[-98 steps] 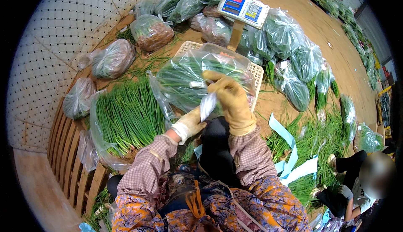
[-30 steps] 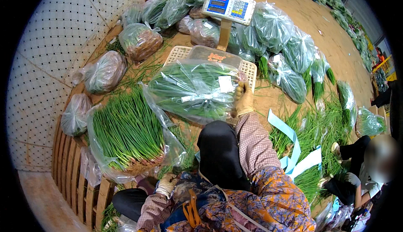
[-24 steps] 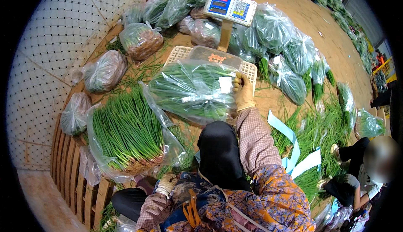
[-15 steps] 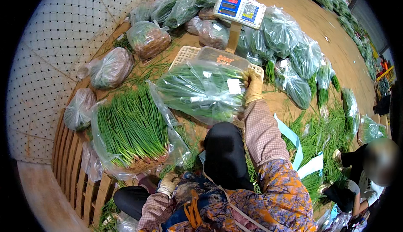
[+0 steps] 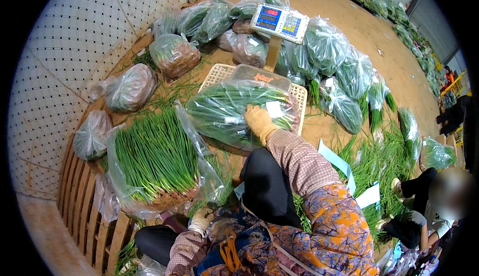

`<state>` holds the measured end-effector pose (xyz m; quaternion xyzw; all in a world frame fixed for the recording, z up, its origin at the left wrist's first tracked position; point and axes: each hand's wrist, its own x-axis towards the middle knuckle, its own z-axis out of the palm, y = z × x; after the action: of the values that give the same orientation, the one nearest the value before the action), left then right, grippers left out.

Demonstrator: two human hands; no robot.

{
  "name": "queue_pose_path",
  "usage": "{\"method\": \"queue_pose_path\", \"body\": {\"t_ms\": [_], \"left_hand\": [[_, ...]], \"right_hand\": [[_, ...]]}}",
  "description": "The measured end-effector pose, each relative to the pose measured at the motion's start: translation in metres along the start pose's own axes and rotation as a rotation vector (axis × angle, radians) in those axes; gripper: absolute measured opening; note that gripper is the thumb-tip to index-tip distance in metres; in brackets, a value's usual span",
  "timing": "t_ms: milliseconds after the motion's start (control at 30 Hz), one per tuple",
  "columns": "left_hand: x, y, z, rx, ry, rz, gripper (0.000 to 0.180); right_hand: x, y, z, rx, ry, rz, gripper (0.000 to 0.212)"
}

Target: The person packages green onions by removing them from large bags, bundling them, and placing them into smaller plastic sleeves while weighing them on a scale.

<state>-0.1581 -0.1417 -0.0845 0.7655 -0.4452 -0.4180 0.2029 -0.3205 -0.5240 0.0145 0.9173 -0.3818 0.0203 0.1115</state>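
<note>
A clear plastic bag of green onions (image 5: 209, 114) lies on the basket-topped weighing scale, a white label on it. My right hand (image 5: 260, 123), in a tan glove, rests on top of this bag, its fingers lying along the plastic beside the label. Low by my lap is my left hand (image 5: 201, 220), also gloved; its fingers are partly hidden, so their hold is unclear. To the left, an open plastic bag holds a thick bundle of green onions (image 5: 154, 156), roots toward me. The scale's display (image 5: 280, 22) stands on a post beyond the basket (image 5: 218, 74).
Filled bags (image 5: 173, 56) ring the far and left sides; more (image 5: 327, 46) are heaped at the right. Loose green onions (image 5: 371, 161) and a pale blue strip (image 5: 339, 163) lie to my right. A co-worker (image 5: 424, 206) sits at far right. Wooden slats (image 5: 82, 201) edge the left.
My right hand has moved left from the bag's right end onto its middle. The bag now lies lower and flatter on the basket. My left hand stays by my lap.
</note>
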Motion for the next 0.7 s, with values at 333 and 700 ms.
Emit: {"method": "queue_pose_path", "body": {"t_ms": [333,700], "left_hand": [[-0.005,-0.006,-0.029,-0.039,0.159,0.096,0.019],[-0.029,0.095,-0.168,-0.827,0.599,-0.014,0.058]], "right_hand": [[-0.004,0.014,-0.116,0.675,0.101,0.286,0.022],[-0.050,-0.040,-0.220,0.975,0.238,-0.573,0.026]]}}
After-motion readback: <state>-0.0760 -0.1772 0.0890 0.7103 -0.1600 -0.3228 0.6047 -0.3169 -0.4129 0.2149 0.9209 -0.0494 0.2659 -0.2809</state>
